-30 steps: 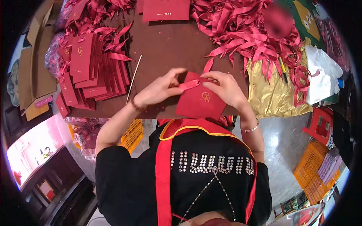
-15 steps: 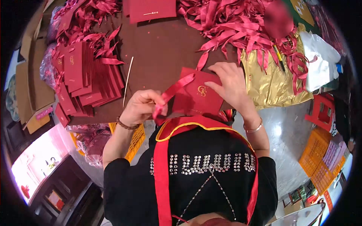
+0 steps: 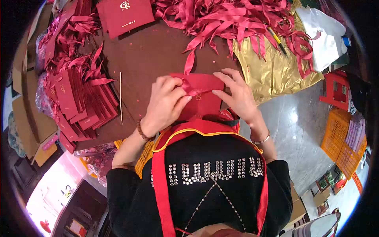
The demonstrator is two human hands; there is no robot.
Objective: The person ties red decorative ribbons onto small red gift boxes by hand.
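A dark red card or envelope point(image 3: 200, 106) with a gold emblem lies at the table's front edge, and a red satin ribbon point(image 3: 197, 91) crosses its face. My left hand point(image 3: 167, 96) pinches the ribbon over the card's left side; its fingers cover part of both. At the card's right side rests my right hand point(image 3: 240, 94), thumb and fingers spread apart. Its thumb tip touches the card near the ribbon's right end. Part of the gold emblem is hidden under the ribbon. Another strip of ribbon point(image 3: 190, 61) trails up from the card's top edge.
Stacked red cards point(image 3: 81, 104) sit left beside a thin pale stick point(image 3: 121, 98). Another red card point(image 3: 125, 17) lies at the far side. Loose ribbons point(image 3: 233, 23) heap at the back, near gold foil wrapping point(image 3: 268, 75), a yellow-black pen point(image 3: 277, 39) and white plastic point(image 3: 321, 37).
My left hand has moved right and up onto the card, bringing the ribbon across the emblem. My right hand stays at the card's right side. The whole view has shifted slightly.
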